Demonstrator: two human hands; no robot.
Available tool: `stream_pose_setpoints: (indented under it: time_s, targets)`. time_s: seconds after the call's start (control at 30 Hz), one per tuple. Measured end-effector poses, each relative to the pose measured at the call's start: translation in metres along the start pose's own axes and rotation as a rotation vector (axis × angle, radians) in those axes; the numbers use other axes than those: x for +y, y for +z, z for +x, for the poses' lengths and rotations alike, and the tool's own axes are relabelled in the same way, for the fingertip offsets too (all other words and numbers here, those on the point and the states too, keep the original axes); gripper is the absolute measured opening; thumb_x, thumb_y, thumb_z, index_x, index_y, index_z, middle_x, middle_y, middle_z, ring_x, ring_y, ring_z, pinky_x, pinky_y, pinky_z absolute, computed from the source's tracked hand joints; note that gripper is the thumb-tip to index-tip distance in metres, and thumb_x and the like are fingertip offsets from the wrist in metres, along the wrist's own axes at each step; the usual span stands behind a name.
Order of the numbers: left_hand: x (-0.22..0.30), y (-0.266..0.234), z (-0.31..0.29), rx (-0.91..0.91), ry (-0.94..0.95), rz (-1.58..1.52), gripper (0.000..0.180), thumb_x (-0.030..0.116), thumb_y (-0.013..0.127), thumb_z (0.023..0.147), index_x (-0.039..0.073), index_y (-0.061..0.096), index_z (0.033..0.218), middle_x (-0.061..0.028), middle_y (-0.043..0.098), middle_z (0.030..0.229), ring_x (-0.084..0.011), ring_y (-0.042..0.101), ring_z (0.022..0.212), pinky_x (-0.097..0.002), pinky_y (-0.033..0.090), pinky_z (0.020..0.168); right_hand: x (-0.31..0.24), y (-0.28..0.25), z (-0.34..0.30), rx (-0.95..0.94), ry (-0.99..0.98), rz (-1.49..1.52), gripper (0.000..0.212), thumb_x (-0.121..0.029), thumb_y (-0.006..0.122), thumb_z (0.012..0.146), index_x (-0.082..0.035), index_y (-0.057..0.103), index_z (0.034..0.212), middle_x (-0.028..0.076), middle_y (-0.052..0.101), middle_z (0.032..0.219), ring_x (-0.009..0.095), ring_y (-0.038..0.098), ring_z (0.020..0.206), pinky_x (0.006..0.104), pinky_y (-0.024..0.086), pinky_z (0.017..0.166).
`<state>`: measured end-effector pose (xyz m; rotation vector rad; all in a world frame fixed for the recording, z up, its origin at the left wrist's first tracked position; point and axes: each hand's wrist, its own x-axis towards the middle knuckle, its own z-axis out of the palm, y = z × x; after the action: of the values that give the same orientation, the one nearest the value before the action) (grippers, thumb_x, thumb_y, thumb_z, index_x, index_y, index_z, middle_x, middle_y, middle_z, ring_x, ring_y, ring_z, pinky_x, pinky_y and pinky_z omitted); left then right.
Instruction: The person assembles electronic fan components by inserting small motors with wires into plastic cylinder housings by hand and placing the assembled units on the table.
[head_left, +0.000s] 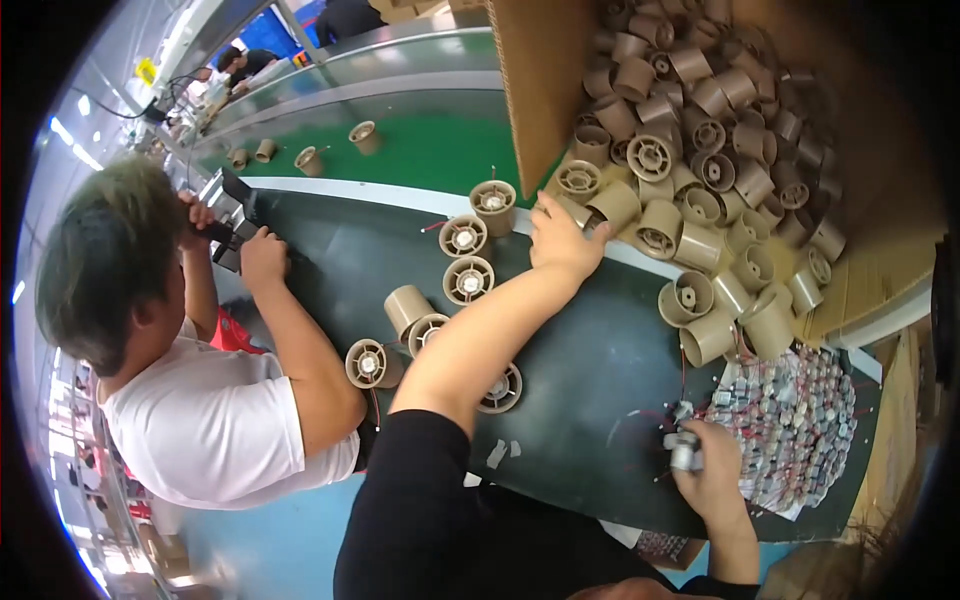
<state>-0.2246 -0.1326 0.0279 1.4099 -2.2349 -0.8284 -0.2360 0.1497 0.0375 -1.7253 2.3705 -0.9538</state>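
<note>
My left hand [565, 243] reaches to the near-left edge of a heap of beige plastic cup-shaped housings [715, 205]. Its fingers and thumb close around one beige housing [572, 211], partly hidden by the hand. Lower right, my right hand [710, 468] grips a small silvery motor [685, 452] with thin wires near it. Beside that hand lies a wide layer of similar small motors [790, 430] with red leads. Left of my left forearm stand several housings, among them one with a whitish centre [468, 281].
A large open cardboard box [540, 90] backs the heap. Dark matting [590, 370] covers the bench. Beyond a white edge strip, more housings [365, 137] sit on a green conveyor belt [420, 140]. At left, a co-worker in a white shirt [220, 425] handles a dark device [222, 232].
</note>
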Motion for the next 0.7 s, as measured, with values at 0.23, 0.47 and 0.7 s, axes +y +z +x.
stream_pose_setpoints:
  time_s: [0.23, 0.47, 0.7]
  targets:
    - [-0.008, -0.009, -0.043, 0.036, 0.442, 0.091, 0.042, 0.011, 0.061, 0.061, 0.001, 0.039, 0.095, -0.0189, 0.043, 0.095, -0.0332, 0.049, 0.083, -0.0377, 0.044, 0.068, 0.012, -0.015, -0.006, 0.298, 0.229, 0.389, 0.005, -0.004, 0.044, 0.075, -0.002, 0.046, 0.080, 0.011, 0.047, 0.087, 0.018, 0.047, 0.078, 0.0281, 0.037, 0.069]
    - [-0.055, -0.065, -0.180, -0.115, 1.031, 0.359, 0.044, 0.005, 0.053, 0.058, 0.011, 0.047, 0.101, -0.0134, 0.045, 0.091, -0.0234, 0.047, 0.070, -0.0278, 0.041, 0.052, 0.013, -0.004, 0.022, 0.298, -0.176, -0.230, 0.023, 0.002, 0.056, 0.061, -0.005, 0.057, 0.083, 0.012, 0.051, 0.076, 0.026, 0.051, 0.062, 0.0311, 0.041, 0.054]
    - [-0.092, -0.042, -0.205, -0.257, 0.709, -0.240, 0.053, 0.028, 0.071, 0.057, 0.005, 0.045, 0.097, -0.0223, 0.033, 0.114, -0.0393, 0.041, 0.098, -0.0408, 0.038, 0.078, -0.016, -0.002, 0.036, 0.064, -0.089, 0.219, 0.028, -0.009, 0.065, 0.059, -0.009, 0.060, 0.086, 0.009, 0.049, 0.071, 0.021, 0.050, 0.059, 0.0291, 0.038, 0.047]
